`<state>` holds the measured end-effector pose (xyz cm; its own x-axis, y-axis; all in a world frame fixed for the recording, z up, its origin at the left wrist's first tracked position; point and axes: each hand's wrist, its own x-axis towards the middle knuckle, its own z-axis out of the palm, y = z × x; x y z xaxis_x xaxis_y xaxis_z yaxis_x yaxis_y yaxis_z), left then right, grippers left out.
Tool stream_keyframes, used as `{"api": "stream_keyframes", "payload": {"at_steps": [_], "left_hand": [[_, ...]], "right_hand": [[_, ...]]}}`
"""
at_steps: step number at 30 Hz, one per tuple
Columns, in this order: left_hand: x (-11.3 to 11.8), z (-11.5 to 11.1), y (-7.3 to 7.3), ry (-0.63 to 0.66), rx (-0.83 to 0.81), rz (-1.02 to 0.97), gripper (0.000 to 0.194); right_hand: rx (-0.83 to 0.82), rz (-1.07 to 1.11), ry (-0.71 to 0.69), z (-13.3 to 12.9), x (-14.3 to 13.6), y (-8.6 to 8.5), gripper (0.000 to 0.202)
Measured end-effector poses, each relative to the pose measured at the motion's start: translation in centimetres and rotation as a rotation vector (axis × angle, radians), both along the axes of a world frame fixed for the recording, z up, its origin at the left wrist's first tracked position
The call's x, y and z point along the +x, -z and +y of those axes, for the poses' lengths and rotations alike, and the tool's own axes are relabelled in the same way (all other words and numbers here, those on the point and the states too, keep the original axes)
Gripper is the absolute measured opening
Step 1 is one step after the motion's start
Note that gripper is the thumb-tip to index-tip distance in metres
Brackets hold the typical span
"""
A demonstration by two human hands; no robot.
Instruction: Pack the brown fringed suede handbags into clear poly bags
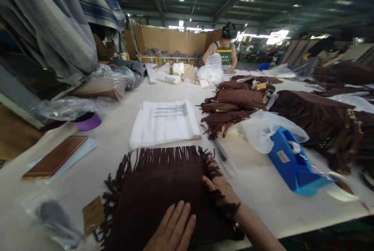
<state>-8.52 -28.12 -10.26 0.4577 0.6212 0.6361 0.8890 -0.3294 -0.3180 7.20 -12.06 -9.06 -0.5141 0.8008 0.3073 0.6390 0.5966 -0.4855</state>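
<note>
A dark brown fringed bag [157, 188] lies flat on the table in front of me, its long fringe pointing away from me and out to the left. My left hand [173, 225] rests on its face, palm down with the fingers stretched out. At the bag's right edge is my right hand [220, 186], its thumb apart, with fringe strands over the fingers and wrist. The other fingers are partly covered, but I see no grip. A kraft-coloured hang tag [93, 215] sits by the bag's left fringe. Just beyond the bag is a stack of white printed plastic bags [165, 126].
A blue tape dispenser [292, 165] stands to the right, near brown fringed bags [236, 101] in piles. On the left are a phone [55, 157], a purple tape roll [89, 121] and a plastic-wrapped dark item [57, 220]. A co-worker [223, 50] stands across the table.
</note>
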Motion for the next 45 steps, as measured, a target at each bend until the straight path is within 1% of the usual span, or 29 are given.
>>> {"api": "stream_keyframes", "payload": {"at_steps": [2, 3, 5, 7, 9, 11, 13, 15, 17, 20, 23, 25, 27, 29, 30, 31, 33, 36, 37, 39, 42, 44, 45], "left_hand": [[0.3, -0.2, 0.4, 0.021, 0.023, -0.132, 0.042], [0.4, -0.3, 0.5, 0.038, -0.002, -0.168, 0.044], [0.5, -0.7, 0.5, 0.074, -0.112, -0.195, 0.048], [0.6, -0.9, 0.2, 0.093, -0.179, -0.235, 0.049], [0.5, -0.9, -0.2, 0.105, -0.167, -0.297, 0.041], [0.5, -0.9, -0.5, 0.108, -0.148, -0.338, 0.037], [0.5, -1.0, -0.7, 0.122, -0.158, -0.354, 0.037], [0.8, -1.2, -0.6, 0.148, -0.172, -0.374, 0.035], [1.3, -1.4, -0.5, 0.165, -0.149, -0.42, 0.033], [2.5, -1.4, -0.4, 0.103, -0.17, -0.449, 0.032], [3.9, -0.8, -0.8, 0.053, -0.22, -0.41, 0.036], [4.7, -0.6, -1.0, 0.079, -0.22, -0.409, 0.036], [4.9, -1.1, -1.2, 0.13, -0.168, -0.419, 0.031], [4.0, -2.2, -1.2, 0.145, -0.052, -0.46, 0.024], [3.1, -3.0, -1.3, 0.111, -0.024, -0.477, 0.023], [1.9, -3.8, -1.5, 0.05, -0.028, -0.484, 0.025], [-1.0, -5.4, -2.1, -0.106, -0.113, -0.441, 0.03], [-4.9, -7.4, -3.2, -0.285, -0.234, -0.268, 0.036], [-5.9, -7.9, -3.5, -0.33, -0.252, -0.233, 0.035], [-7.1, -8.6, -3.5, -0.397, -0.271, -0.218, 0.033], [-8.3, -9.1, -3.0, -0.425, -0.287, -0.242, 0.032], [-9.0, -9.3, -3.2, -0.406, -0.319, -0.243, 0.031], [-9.5, -9.4, -3.6, -0.392, -0.351, -0.24, 0.031]], "right_hand": [[-0.021, -0.112, -0.155, -0.4, -0.9, -1.0, 0.052], [-0.02, -0.179, -0.21, -0.7, -1.4, -1.5, 0.055], [-0.019, -0.312, -0.272, -1.3, -2.4, -2.5, 0.055], [-0.042, -0.394, -0.276, -2.0, -3.5, -3.2, 0.054], [-0.081, -0.421, -0.244, -2.6, -4.5, -3.5, 0.054], [-0.122, -0.404, -0.215, -2.9, -5.3, -3.5, 0.054], [-0.164, -0.364, -0.227, -2.9, -5.8, -3.4, 0.052], [-0.212, -0.326, -0.262, -2.6, -5.9, -3.4, 0.05], [-0.26, -0.302, -0.289, -2.2, -5.9, -3.4, 0.049], [-0.29, -0.282, -0.287, -1.9, -5.7, -3.4, 0.049], [-0.286, -0.269, -0.272, -2.0, -5.7, -3.3, 0.049], [-0.283, -0.261, -0.272, -2.1, -5.6, -3.2, 0.049], [-0.281, -0.255, -0.275, -2.1, -5.6, -3.1, 0.05], [-0.275, -0.252, -0.279, -2.0, -5.6, -3.0, 0.05], [-0.271, -0.251, -0.281, -2.0, -5.6, -3.0, 0.051], [-0.266, -0.248, -0.285, -1.9, -5.6, -3.0, 0.051], [-0.256, -0.232, -0.303, -2.0, -5.5, -2.9, 0.053], [-0.208, -0.209, -0.329, -2.2, -5.2, -2.3, 0.057], [-0.158, -0.217, -0.327, -2.2, -5.1, -1.8, 0.058], [-0.028, -0.213, -0.32, -2.0, -5.1, -0.7, 0.057], [0.142, -0.188, -0.343, -1.7, -5.3, 0.6, 0.057], [0.226, -0.186, -0.345, -1.9, -5.4, 0.9, 0.057], [0.261, -0.186, -0.345, -2.0, -5.4, 0.8, 0.057]]}}
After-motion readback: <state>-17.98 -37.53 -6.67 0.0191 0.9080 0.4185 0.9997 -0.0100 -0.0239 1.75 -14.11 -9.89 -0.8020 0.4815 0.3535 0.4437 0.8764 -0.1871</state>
